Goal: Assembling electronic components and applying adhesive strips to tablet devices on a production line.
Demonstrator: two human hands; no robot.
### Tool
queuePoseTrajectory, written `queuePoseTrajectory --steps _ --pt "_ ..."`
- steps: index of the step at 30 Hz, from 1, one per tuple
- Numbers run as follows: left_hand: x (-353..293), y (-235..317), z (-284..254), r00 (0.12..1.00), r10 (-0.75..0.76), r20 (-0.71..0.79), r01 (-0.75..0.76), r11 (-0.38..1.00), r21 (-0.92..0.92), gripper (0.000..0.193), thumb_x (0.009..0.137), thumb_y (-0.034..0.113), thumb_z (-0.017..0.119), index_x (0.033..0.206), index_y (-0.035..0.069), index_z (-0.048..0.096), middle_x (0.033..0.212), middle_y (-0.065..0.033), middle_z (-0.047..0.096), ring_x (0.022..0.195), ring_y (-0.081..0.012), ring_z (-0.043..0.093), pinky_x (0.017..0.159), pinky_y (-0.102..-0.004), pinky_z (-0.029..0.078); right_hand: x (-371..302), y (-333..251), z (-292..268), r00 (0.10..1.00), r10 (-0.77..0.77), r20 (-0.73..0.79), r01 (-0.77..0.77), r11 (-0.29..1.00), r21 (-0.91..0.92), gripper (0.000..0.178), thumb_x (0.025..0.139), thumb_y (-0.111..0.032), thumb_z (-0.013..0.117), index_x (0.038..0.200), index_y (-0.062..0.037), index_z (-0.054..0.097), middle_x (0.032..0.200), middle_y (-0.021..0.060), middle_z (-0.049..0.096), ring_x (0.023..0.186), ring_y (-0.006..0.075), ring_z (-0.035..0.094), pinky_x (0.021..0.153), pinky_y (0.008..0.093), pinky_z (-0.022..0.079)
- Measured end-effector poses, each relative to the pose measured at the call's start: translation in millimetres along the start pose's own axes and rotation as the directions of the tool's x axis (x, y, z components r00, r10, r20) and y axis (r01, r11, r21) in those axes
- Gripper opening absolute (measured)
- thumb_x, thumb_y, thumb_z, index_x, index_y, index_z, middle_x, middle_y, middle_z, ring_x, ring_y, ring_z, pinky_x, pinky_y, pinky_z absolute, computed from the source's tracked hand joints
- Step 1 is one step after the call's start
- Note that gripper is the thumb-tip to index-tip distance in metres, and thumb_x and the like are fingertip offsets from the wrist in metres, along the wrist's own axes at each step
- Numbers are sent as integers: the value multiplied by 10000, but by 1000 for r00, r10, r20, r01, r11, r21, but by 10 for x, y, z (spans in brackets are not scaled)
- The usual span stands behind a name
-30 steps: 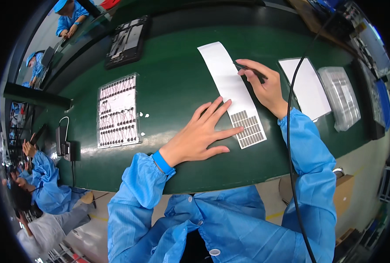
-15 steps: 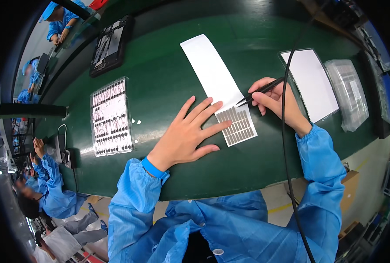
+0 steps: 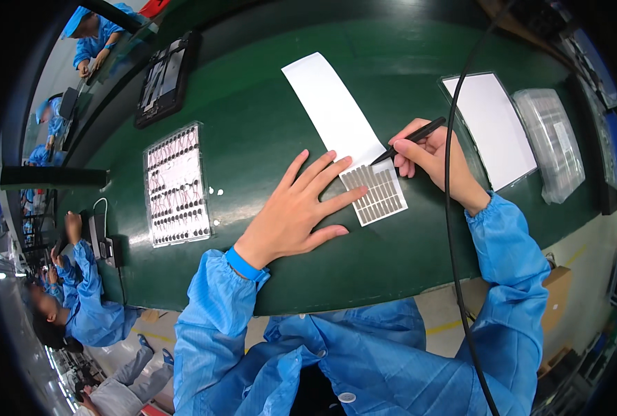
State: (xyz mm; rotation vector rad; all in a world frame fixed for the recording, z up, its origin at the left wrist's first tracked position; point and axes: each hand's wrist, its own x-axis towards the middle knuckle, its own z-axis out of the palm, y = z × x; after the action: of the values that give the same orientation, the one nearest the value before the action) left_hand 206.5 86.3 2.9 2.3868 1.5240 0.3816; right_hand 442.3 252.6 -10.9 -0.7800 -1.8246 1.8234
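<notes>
Spread out on the green table, my left hand holds nothing; its fingertips press the left edge of a long white backing sheet. At the sheet's near end are rows of small grey rectangular stickers, partly covered by my index finger. Black tweezers are gripped in my right hand, slanting down to the left. Their tips rest at or just over the upper edge of the sticker rows; whether they pinch a sticker is too small to tell.
A clear tray of small black round parts with wires lies left. A black device holder is at the far left. Right are a white sheet in a sleeve and clear plastic trays. A black cable hangs in front. Co-workers sit left.
The tweezers' tips have moved slightly left, and their two arms, visibly apart before, now look closer together. My left hand stays nearly in place. A co-worker at the left has moved an arm.
</notes>
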Motion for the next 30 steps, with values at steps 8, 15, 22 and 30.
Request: queuePoseTrajectory --steps 8,15,22,30 --pt "-64 -132 123 987 146 -69 -145 989 22 538 978 522 558 1485 346 534 1650 -210 269 1505 -451 269 1229 -624 175 85 60 -11 976 -40 -213 68 990 127 236 1046 -210 613 1130 9 637 823 69 682 640 116 604 594 256 487" --pt "-234 -165 -180 932 132 -338 -107 990 93 441 941 391 650 1361 259 618 1413 -145 534 1304 -359 515 1149 -513 366 107 322 -173 952 -272 -139 272 962 -19 289 1083 -213 531 1272 -1 585 923 121 712 706 132 622 659 257 485" --pt "-1717 -1402 -861 386 -516 -765 664 731 -157 249 785 236 830 922 89 683 864 -63 615 836 -293 631 719 -427 506 71 14 285 918 -378 -117 341 905 -255 225 1090 -153 492 1221 11 574 1077 189 739 833 179 680 789 298 515" --pt "-1974 -1687 -630 462 -601 -653 655 727 -206 142 798 213 808 834 111 716 827 -34 625 861 -222 633 759 -374 496 734 -462 1786 888 -388 245 424 898 -115 231 1074 -131 527 1238 11 604 1150 160 727 969 185 682 922 313 530"
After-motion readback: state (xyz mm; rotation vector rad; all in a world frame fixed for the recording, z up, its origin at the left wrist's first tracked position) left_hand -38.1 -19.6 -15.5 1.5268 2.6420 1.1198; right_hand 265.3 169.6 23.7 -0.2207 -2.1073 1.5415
